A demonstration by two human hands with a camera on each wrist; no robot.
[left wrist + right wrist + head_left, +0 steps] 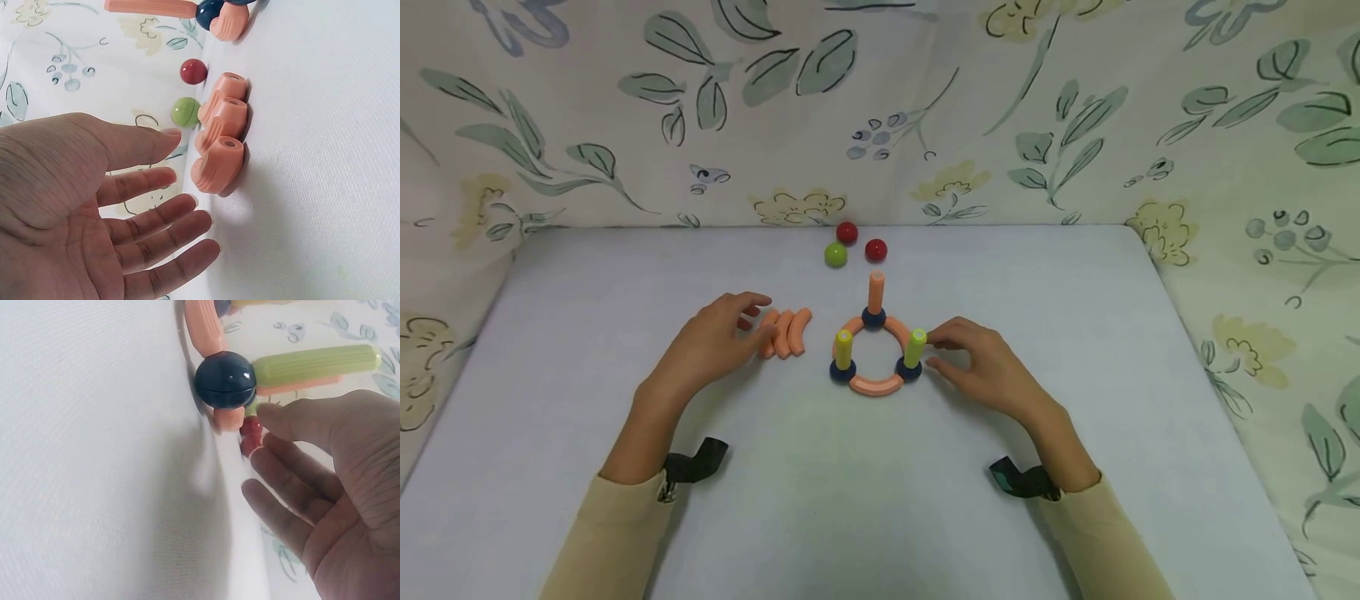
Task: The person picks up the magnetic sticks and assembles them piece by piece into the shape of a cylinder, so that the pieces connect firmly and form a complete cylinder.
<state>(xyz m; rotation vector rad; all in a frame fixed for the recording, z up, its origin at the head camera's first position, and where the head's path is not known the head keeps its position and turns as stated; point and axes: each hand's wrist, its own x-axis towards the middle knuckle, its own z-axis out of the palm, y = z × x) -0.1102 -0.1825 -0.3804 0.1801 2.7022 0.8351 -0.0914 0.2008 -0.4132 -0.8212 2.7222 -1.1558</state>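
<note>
My left hand (718, 340) is beside three curved orange pieces (798, 333) lying in a row. In the left wrist view its fingers are spread and relaxed, apart from the nearest curved piece (220, 164). A ring of curved orange pieces (876, 387) joined by three navy balls (842, 372) lies on the table. From the balls rise a yellow rod (844, 350), a lime green rod (915, 350) and an orange rod (876, 293). My right hand (976, 367), fingers loosely bent, is close to the green rod; whether a fingertip touches it, I cannot tell.
Behind the ring, one green ball (836, 255) and two red balls (876, 250) sit near the far edge of the white table (1060, 283). A leaf-patterned cloth (970, 100) hangs beyond that edge and along both sides.
</note>
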